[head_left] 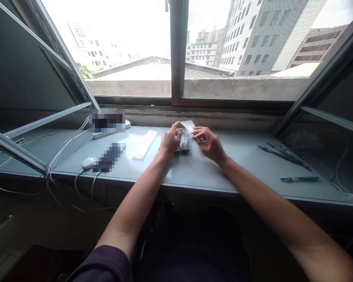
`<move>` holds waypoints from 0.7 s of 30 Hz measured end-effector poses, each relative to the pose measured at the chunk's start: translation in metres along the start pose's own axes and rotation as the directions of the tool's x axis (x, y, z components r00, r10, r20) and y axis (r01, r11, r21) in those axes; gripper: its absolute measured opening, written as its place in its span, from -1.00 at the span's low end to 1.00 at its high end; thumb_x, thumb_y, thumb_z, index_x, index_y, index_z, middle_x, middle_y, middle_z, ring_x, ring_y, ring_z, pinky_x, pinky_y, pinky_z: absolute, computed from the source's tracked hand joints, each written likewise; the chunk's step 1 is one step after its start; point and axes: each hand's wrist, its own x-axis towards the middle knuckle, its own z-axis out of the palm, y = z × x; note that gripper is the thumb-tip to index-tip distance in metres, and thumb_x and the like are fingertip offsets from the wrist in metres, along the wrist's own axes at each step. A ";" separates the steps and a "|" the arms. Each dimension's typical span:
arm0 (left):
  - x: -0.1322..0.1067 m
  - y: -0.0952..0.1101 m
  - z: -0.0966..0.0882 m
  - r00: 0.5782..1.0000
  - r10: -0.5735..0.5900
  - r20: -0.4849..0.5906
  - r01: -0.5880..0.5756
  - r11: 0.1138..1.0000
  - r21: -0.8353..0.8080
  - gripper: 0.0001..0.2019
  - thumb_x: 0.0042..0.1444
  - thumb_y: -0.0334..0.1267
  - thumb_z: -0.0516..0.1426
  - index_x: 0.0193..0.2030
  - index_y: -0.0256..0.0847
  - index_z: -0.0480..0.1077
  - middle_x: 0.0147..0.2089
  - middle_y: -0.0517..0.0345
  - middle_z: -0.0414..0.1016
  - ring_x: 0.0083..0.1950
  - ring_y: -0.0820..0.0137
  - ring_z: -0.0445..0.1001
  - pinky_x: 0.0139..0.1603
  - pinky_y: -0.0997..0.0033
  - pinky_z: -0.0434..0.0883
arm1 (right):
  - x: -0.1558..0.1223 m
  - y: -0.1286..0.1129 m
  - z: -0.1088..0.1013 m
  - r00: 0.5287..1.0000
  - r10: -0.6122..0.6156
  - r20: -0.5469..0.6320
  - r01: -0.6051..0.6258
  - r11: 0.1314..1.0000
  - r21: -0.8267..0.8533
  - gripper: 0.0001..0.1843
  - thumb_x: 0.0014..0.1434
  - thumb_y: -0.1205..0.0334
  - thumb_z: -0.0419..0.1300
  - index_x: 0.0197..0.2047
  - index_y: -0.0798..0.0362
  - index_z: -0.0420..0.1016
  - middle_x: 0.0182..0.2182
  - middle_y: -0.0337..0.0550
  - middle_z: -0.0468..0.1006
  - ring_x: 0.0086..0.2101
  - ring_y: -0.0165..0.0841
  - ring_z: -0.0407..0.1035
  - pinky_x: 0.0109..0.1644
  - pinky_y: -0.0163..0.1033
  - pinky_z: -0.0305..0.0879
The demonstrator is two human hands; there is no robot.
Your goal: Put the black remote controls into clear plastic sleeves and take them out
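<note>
Near the back middle of the desk, both hands meet around a clear plastic bag point(188, 125) with a pale, see-through flap standing up. My left hand point(170, 140) is closed at its left side, fingers curled against the plastic. From the right, my right hand point(209, 144) pinches the bag's edge between thumb and fingertips. Small shiny metal pieces point(205, 142) show within the right hand's curled fingers; their kind is unclear. Under the flap, between the hands, sits a small clear and dark-edged packet point(184, 145), partly covered by my left hand.
Left of the hands lies a flat white strip point(145, 145). Farther left are a blurred-out dark device point(109, 157), a round white charger point(87, 163), and white cables point(66, 143). Several dark pens point(285, 152) lie at right, with another pen point(300, 179) nearer the front edge. Metal frame bars flank the desk.
</note>
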 end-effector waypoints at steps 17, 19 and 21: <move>0.019 0.006 0.004 0.956 -0.293 0.027 0.198 0.570 -0.797 -0.29 0.14 0.01 0.45 0.32 -0.23 0.37 -0.20 0.14 0.55 -0.49 0.52 0.41 -0.52 0.48 0.27 | 0.006 -0.012 0.014 0.771 0.571 0.282 -0.611 0.539 0.580 -0.20 0.20 -0.13 0.55 0.37 -0.07 0.38 0.20 0.10 0.62 -0.01 -0.03 0.67 -0.08 0.08 0.73; 0.017 0.009 0.003 0.967 -0.246 0.068 0.198 0.558 -0.806 -0.42 0.11 -0.02 0.46 0.17 -0.24 0.46 -0.22 0.15 0.52 -0.47 0.54 0.39 -0.54 0.51 0.22 | 0.006 -0.014 0.012 0.696 0.610 0.379 -0.693 0.431 0.578 -0.23 0.16 -0.07 0.58 0.31 0.02 0.46 -0.04 0.05 0.73 -0.18 -0.08 0.69 -0.18 0.00 0.72; 0.016 0.012 0.003 0.969 -0.229 0.094 0.208 0.548 -0.810 -0.49 0.12 -0.04 0.45 0.11 -0.22 0.50 -0.20 0.14 0.52 -0.45 0.55 0.38 -0.55 0.53 0.18 | 0.006 -0.016 0.011 0.622 0.616 0.484 -0.769 0.361 0.528 -0.38 0.13 -0.01 0.62 0.14 0.10 0.59 -0.19 0.02 0.74 -0.30 -0.17 0.67 -0.24 -0.11 0.69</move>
